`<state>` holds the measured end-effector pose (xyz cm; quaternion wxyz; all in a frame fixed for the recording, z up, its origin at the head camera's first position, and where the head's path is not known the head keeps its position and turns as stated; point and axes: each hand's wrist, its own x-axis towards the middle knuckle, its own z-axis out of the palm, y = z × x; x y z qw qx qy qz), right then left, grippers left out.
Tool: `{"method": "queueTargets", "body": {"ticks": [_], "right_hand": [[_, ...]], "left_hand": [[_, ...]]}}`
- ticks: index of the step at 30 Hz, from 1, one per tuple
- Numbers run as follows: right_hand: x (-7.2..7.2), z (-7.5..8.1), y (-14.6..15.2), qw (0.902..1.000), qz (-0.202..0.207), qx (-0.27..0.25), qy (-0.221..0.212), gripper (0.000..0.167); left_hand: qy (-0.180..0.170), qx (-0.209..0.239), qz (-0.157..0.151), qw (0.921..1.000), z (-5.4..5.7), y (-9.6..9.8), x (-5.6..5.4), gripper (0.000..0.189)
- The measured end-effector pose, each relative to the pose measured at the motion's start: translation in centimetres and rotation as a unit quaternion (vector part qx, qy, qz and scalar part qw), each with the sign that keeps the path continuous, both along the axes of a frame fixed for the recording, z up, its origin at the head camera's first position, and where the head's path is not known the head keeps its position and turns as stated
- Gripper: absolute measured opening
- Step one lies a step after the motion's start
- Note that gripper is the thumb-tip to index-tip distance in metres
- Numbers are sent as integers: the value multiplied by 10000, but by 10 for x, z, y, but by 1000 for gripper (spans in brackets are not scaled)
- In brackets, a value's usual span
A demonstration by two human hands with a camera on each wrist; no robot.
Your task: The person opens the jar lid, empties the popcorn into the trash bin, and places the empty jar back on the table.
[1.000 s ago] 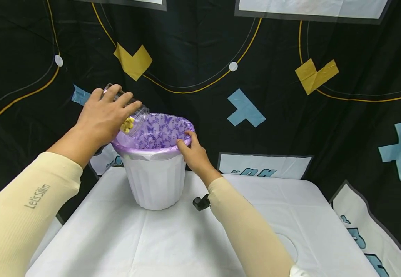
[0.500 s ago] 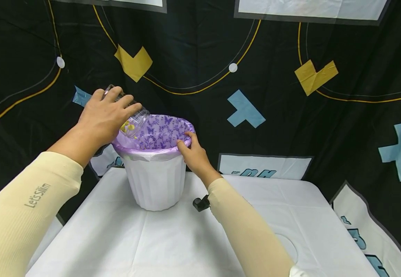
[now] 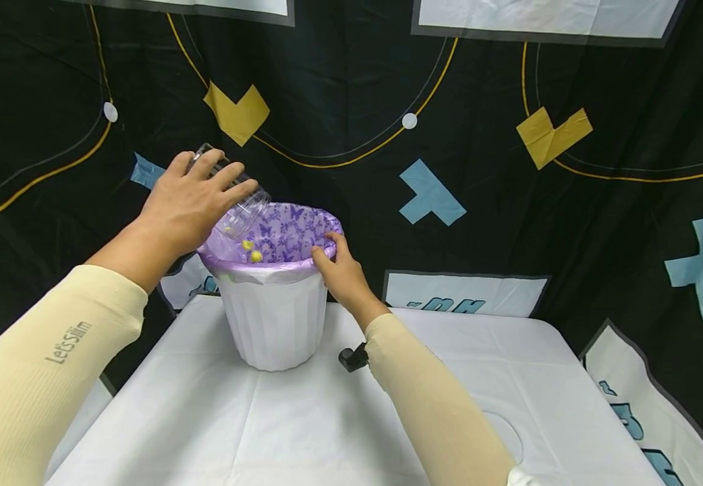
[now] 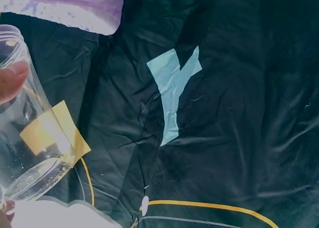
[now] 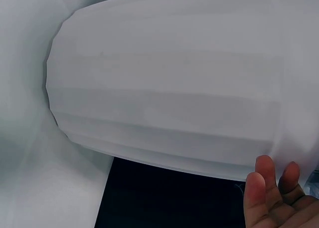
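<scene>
In the head view my left hand [image 3: 190, 199] grips a clear plastic jar [image 3: 253, 206], tilted mouth-down over a white trash can [image 3: 275, 317]. A few small yellow pieces [image 3: 256, 256] show below the jar's mouth, inside the can's opening. A purple patterned liner bag [image 3: 291, 226] covers the rim and inside. My right hand [image 3: 348, 277] holds the rim on the right side, thumb and index finger over the edge. The left wrist view shows the see-through jar [image 4: 35, 123] with only crumbs visible in it. Fingers [image 5: 264, 183] lie against the can's outer side in the right wrist view.
The can stands upright on a white-covered table [image 3: 303, 425], near its far edge. Behind hangs a black cloth [image 3: 339, 81] with yellow and blue patches. A small black device [image 3: 353, 356] sits at the right wrist.
Yellow pieces that were inside the jar have slid out and dropped into the can. The left hand and jar have shifted slightly right; the right hand keeps its place.
</scene>
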<state>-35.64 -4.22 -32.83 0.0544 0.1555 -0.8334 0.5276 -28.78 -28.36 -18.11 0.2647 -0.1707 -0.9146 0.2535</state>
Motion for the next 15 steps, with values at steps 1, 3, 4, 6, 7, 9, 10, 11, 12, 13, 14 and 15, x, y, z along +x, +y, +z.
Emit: {"method": "queueTargets", "body": {"ticks": [1,3,4,6,7,9,10,11,12,13,14,15], "right_hand": [[0,0,0,10000,2,-4,-11,65],[1,0,0,10000,10,-34,-35,65],[1,1,0,10000,13,-45,-48,65],[1,1,1,10000,20,-63,-51,65],[1,1,1,10000,20,-70,-58,64],[1,1,1,10000,19,-54,-62,65],[1,1,1,10000,20,-40,-63,65],[1,1,1,10000,29,-35,-71,66],[1,1,1,10000,34,-25,-75,66],[2,1,1,10000,40,-25,-79,66],[2,1,1,10000,44,-22,-77,66],[2,1,1,10000,42,-30,-74,65]], "left_hand": [[-5,14,-8,10000,-1,0,0,116],[-15,40,-23,10000,-2,0,0,116],[-17,60,-32,10000,-2,0,0,117],[-27,85,-41,10000,-3,0,0,118],[-37,100,-39,9999,-3,0,1,119],[-31,114,-35,9999,-4,0,1,120],[-32,125,-32,9999,-4,-1,1,120],[-26,126,-27,9999,-4,-1,2,120],[-17,130,-31,9999,-4,-1,2,120],[-8,137,-36,9999,-5,-1,2,120],[11,143,-44,9999,-5,-1,2,120],[28,147,-54,9999,-5,-2,2,120]]}}
